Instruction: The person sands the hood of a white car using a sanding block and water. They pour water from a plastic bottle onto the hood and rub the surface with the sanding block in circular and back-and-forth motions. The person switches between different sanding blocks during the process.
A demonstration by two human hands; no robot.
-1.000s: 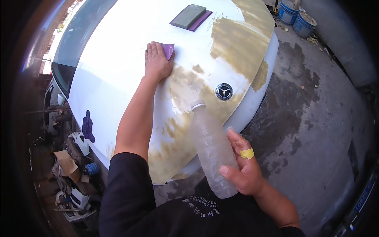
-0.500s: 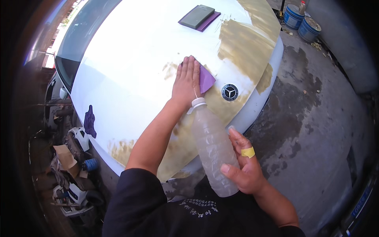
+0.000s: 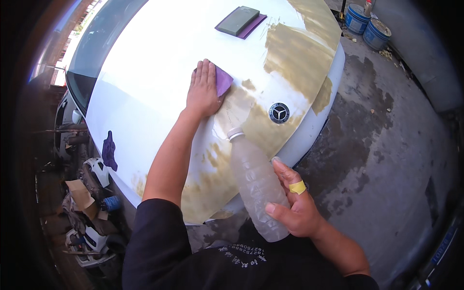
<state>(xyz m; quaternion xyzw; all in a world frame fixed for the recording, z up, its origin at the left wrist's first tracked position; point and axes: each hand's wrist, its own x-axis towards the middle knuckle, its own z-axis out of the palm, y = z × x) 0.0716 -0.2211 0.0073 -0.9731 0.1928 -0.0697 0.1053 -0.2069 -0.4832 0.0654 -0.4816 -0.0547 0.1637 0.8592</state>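
Note:
My left hand (image 3: 203, 92) lies flat on the white car hood (image 3: 154, 67), fingers together and stretched out, pressing a purple sheet of sandpaper (image 3: 223, 81) against the surface. Most of the sheet is under the palm. Around it the hood has yellow-brown patches (image 3: 297, 55), with a wet smear (image 3: 234, 111) beside the wrist. My right hand (image 3: 299, 208), yellow tape on one finger, grips a clear, cloudy plastic bottle (image 3: 256, 183) by its lower side. The bottle tilts with its white cap toward the hood, near the left wrist. A round emblem (image 3: 279, 113) sits close by on the hood.
Farther up the hood rests a grey sanding block (image 3: 239, 20) on a purple sheet (image 3: 256, 27). A dark purple crumpled cloth or glove (image 3: 109, 151) lies at the left edge. Blue buckets (image 3: 357, 19) stand at far right; car parts and cardboard (image 3: 81, 198) clutter the left floor.
My left hand has slid left and slightly farther up the hood with the sandpaper. A wet smear now shows where it was. The bottle has shifted slightly left.

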